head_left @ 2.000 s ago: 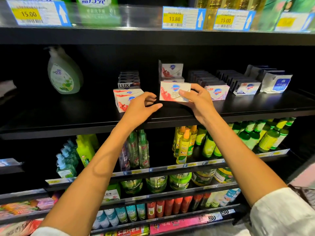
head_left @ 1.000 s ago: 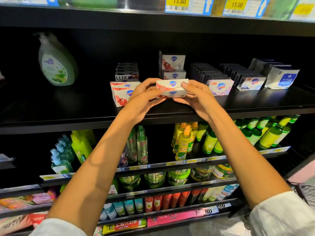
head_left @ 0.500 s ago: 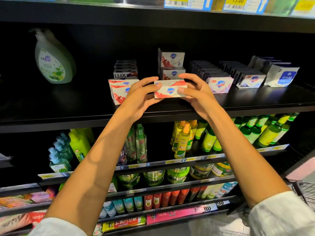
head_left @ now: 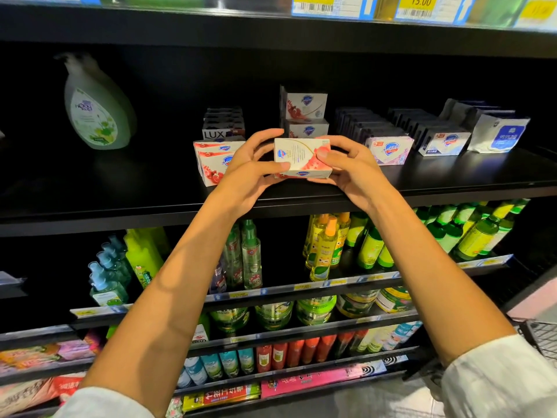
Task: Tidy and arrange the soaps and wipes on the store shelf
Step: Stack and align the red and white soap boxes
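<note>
I hold a white and red soap box (head_left: 301,156) with both hands just above the front of the black shelf (head_left: 452,179). My left hand (head_left: 251,173) grips its left end and my right hand (head_left: 351,167) grips its right end. Two matching red soap boxes (head_left: 212,159) are stacked to the left. Two more (head_left: 304,114) stand stacked behind. To the right sit a pink soap box (head_left: 388,150), a blue and white soap box (head_left: 443,143) and a wipes pack (head_left: 500,134).
Dark LUX soap boxes (head_left: 223,125) sit behind the left stack. A green pump bottle (head_left: 96,107) stands far left on the shelf. Lower shelves hold many spray bottles (head_left: 322,245). Price tags (head_left: 331,6) line the shelf above. A wire basket (head_left: 542,336) shows at right.
My left hand left the stacked boxes and joined the right on the soap box. Together they turned the box so a broad face points up.
</note>
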A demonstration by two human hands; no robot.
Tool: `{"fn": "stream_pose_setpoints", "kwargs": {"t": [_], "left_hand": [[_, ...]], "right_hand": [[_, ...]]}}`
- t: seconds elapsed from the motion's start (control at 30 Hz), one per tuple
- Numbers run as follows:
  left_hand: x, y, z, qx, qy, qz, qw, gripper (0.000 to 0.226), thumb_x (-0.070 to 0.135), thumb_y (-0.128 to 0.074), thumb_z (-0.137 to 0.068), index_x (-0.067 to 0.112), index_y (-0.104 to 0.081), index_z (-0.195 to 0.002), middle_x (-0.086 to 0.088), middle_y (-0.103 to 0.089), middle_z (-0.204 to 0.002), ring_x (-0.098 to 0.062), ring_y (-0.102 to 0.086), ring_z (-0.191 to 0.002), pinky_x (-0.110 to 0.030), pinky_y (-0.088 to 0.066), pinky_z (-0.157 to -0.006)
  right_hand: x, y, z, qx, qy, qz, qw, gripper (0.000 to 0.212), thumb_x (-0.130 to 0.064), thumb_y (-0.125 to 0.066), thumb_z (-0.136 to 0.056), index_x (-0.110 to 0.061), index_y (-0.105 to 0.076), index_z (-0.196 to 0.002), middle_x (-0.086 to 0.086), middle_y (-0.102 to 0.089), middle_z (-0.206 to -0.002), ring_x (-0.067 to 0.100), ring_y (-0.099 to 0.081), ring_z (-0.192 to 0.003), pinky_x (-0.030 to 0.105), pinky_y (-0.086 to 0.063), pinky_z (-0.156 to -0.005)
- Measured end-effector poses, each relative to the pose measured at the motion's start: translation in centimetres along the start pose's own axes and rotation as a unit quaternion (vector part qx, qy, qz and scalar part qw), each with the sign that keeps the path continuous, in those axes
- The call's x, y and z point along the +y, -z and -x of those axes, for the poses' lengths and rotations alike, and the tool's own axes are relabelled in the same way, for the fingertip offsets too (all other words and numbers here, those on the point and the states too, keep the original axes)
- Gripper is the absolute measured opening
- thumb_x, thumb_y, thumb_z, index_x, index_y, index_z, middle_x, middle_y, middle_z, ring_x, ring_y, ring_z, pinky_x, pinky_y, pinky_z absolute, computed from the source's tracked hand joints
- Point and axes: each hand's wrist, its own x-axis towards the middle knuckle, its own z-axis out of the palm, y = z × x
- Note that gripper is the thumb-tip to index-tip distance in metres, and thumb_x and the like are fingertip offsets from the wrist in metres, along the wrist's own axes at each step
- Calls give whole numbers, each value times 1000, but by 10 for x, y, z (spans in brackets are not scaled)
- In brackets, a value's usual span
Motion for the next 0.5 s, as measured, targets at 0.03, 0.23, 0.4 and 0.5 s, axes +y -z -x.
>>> {"fn": "stream_pose_setpoints", "kwargs": {"t": [0.03,0.23,0.4,0.5], "left_hand": [[0,0,0,0,3,9,1000,57,-8,-68,-93,18,-56,-142,-12,-59,-140,-28,-63,-128,-45,-60,-94],[3,-3,1,15,39,29,999,44,5,-68,-98,13,-56,-140,-15,-70,-127,-31,-72,-115,-53,-61,-92],[3,-4,0,28,53,37,997,34,20,-67,-101,8,-61,-133,-15,-71,-128,-31,-68,-121,-49,-61,-92],[3,-4,0,33,51,28,998,32,22,-66,-102,7,-62,-130,-13,-72,-127,-30,-69,-121,-46,-61,-91]], "right_hand": [[1,0,0,2,8,-1,1000,36,-6,-71,-95,-6,-64,-131,20,-73,-122,36,-71,-116,53,-61,-92],[3,5,2,5,49,0,999,38,0,-71,-93,-10,-65,-129,18,-72,-125,32,-69,-120,53,-60,-94],[4,5,2,12,70,30,997,39,2,-75,-89,-13,-67,-124,14,-71,-125,26,-66,-124,41,-63,-85],[6,5,2,10,75,41,996,39,2,-76,-88,-13,-67,-124,12,-70,-126,24,-65,-125,44,-62,-88]]}}
